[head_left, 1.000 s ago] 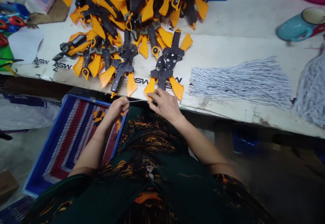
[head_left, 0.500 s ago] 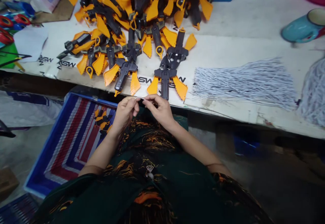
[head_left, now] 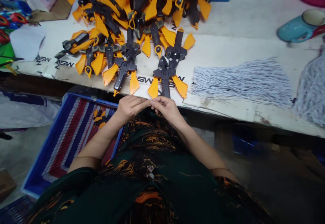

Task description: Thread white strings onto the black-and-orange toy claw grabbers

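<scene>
At the table's front edge, my left hand (head_left: 130, 108) and my right hand (head_left: 167, 110) meet fingertip to fingertip. Both pinch a thin white string, now mostly hidden by the fingers. Right behind them lies a black toy (head_left: 165, 76) with orange wing-like fins, its near end just above my right fingers. To its left lies a similar toy (head_left: 124, 69), tilted. Another one (head_left: 177, 47) touches the nose of the nearest toy from behind.
A pile of the same black and orange toys (head_left: 142, 2) fills the back. Right are a bundle of white strings (head_left: 241, 83), a second bundle (head_left: 311, 90) and a blue mug (head_left: 296, 29). Below left stands a blue crate (head_left: 44, 156) with a striped lining and some toy pieces.
My hands have shifted slightly right and come together at the fingertips. The stretch of white string seen between them is now covered. My left fingers have straightened toward the right hand.
</scene>
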A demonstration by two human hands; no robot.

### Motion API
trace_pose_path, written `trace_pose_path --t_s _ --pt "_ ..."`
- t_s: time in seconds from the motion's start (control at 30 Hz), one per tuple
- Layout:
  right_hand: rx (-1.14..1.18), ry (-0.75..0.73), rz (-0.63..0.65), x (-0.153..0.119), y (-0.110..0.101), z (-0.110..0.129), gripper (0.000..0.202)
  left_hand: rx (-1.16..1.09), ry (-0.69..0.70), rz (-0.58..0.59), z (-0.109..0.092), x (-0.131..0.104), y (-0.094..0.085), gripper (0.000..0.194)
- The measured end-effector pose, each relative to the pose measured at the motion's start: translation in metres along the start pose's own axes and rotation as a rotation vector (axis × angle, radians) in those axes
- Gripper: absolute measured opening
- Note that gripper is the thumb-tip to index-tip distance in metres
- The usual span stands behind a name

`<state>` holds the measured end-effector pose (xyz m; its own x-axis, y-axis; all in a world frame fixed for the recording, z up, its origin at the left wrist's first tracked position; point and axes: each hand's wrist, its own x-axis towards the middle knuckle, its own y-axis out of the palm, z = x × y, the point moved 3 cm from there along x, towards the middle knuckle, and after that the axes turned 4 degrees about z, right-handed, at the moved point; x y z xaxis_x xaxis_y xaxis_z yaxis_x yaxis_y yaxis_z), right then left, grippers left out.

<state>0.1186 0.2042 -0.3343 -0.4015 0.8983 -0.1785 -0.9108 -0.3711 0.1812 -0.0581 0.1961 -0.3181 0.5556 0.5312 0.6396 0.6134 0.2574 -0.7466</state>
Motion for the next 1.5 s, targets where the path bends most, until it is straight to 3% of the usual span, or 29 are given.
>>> trace_pose_path --t_s 0.07,0.13,0.27,0.37,0.47,0.63,0.77,0.83,0.9,1.0,1.13,1.27,1.5 --pt "-0.014 -0.009 0.022 0.001 0.0 -0.001 0.039 -0.071 -0.06 -0.061 -0.003 0.002 0.002 0.014" --pt "-0.054 -0.053 0.021 0.0 0.0 -0.002 0.035 -0.197 -0.245 -0.105 -0.006 0.004 0.007 0.004" --pt "-0.282 -0.324 -0.081 -0.006 -0.001 0.0 0.019 -0.773 -0.781 -0.125 -0.013 0.001 0.029 0.033" --pt "-0.525 -0.537 -0.117 -0.012 -0.002 0.005 0.019 -1.201 -0.991 -0.044 -0.018 -0.002 0.044 0.046" --pt "-0.578 -0.472 -0.077 -0.012 -0.006 0.01 0.018 -1.08 -0.938 -0.007 -0.011 0.0 0.038 0.043" --pt "-0.257 0.009 0.101 -0.005 -0.015 0.01 0.021 -0.527 -0.455 0.13 0.0 0.013 0.014 0.027" --pt "-0.139 0.156 0.138 0.001 -0.019 0.005 0.023 -0.269 -0.24 0.136 0.002 0.014 0.013 0.022" --pt "-0.125 0.156 0.121 0.001 -0.018 0.003 0.022 -0.225 -0.256 0.084 0.0 0.013 0.015 0.021" --pt "-0.122 0.127 0.086 0.0 -0.016 0.001 0.021 -0.274 -0.36 0.029 -0.005 0.01 0.018 0.022" --pt "-0.176 0.014 -0.031 -0.005 -0.012 0.001 0.019 -0.414 -0.547 -0.029 -0.015 0.008 0.023 0.02" --pt "-0.378 -0.162 -0.145 -0.012 -0.009 0.004 0.012 -0.443 -0.667 -0.065 -0.024 0.009 0.028 0.012" --pt "-0.404 -0.269 -0.076 -0.014 -0.008 0.003 0.011 -0.451 -0.769 -0.057 -0.024 0.012 0.029 0.01" --pt "-0.215 -0.148 0.01 -0.013 -0.007 0.001 0.026 -0.661 -0.781 -0.011 -0.02 0.013 0.025 0.012"
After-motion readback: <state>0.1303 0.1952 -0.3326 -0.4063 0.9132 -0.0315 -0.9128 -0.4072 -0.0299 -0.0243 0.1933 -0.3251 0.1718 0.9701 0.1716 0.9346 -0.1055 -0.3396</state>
